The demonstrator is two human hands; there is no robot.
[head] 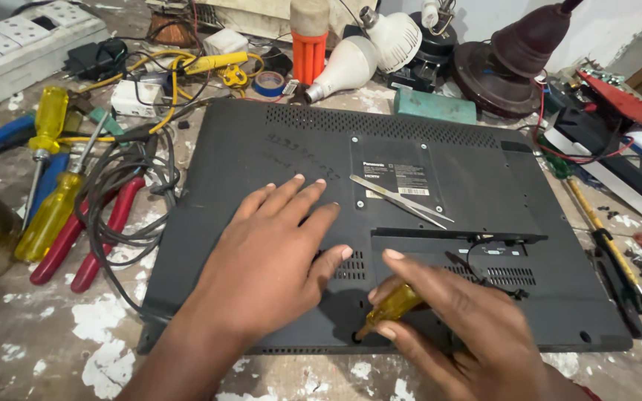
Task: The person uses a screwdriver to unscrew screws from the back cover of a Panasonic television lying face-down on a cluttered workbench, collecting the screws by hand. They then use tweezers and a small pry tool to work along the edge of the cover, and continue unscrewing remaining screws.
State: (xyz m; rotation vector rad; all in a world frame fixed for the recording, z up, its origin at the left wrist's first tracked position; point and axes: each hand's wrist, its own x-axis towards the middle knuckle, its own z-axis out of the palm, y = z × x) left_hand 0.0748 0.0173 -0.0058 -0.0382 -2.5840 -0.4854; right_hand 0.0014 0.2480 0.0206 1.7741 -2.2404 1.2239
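Note:
A flat black monitor back panel (440,141) lies face down on the bench. My left hand (273,252) rests flat on its lower left part, fingers spread, holding nothing. My right hand (458,315) grips a small yellow-handled screwdriver (389,308), whose tip points down at a screw hole near the panel's bottom edge. Metal tweezers (399,199) lie on the panel beside a white label, above my right hand.
Left of the panel lie yellow screwdrivers (52,212), red-handled pliers (105,234) and tangled black cable (124,178). Light bulbs (351,67), an orange cylinder (309,52) and a power strip (16,44) crowd the back. Another long screwdriver (603,230) lies at the right.

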